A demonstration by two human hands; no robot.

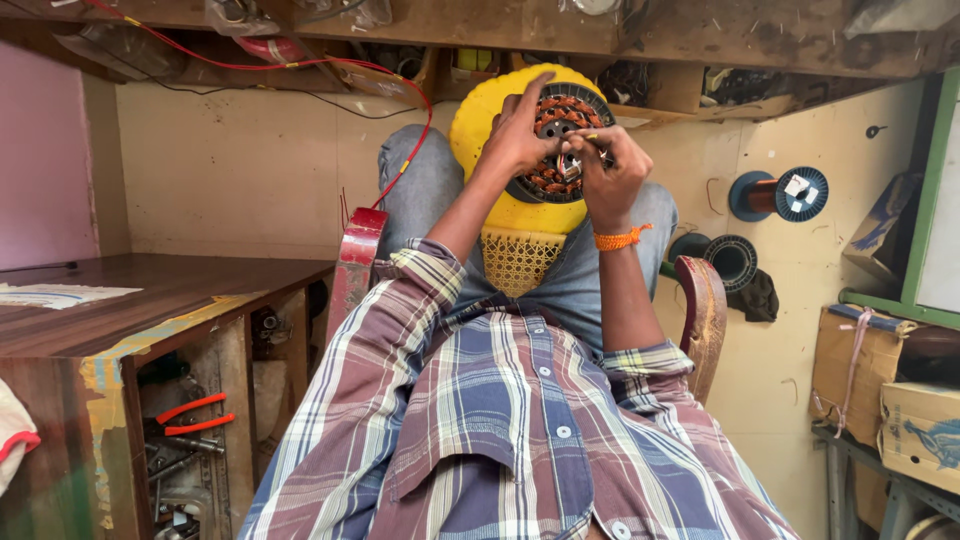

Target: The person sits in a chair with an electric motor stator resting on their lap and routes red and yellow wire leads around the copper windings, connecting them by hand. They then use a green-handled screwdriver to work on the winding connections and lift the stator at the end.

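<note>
A round motor stator (566,112) wound with copper wire rests on my knees, on a yellow plastic disc (482,120). My left hand (518,132) grips the stator's left edge, with fingers spread over its coils. At the stator's centre-right, my right hand (604,165) pinches something small and thin; I cannot tell what it is. An orange thread band (620,238) circles my right wrist. A woven cane seat panel (517,262) shows between my legs.
A dark wooden desk (150,290) stands at left, with orange-handled pliers (195,415) on a shelf under it. Red wire (405,165) hangs from the upper shelf. Blue wire spools (780,195) lie on the floor at right, near cardboard boxes (880,385).
</note>
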